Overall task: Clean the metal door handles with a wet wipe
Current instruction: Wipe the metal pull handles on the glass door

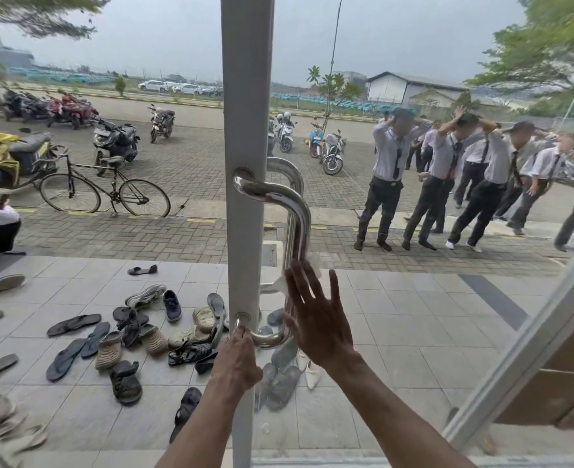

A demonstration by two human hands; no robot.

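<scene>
The right hand (pixel 316 319) presses a white wet wipe (pixel 290 276) against the lower shaft of the steel pull handle (pixel 297 217) with fingers splayed wide — the left hand (pixel 240 358) curled around the handle's bottom bend beside the white door frame (pixel 245 96), bare shaft open above the wipe.

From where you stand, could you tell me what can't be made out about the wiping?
Head view only:
- wet wipe: mostly hidden behind the right hand.
- door handle: lower bend covered by the left hand.
- Any dirt on the metal: lost in reflections.
</scene>
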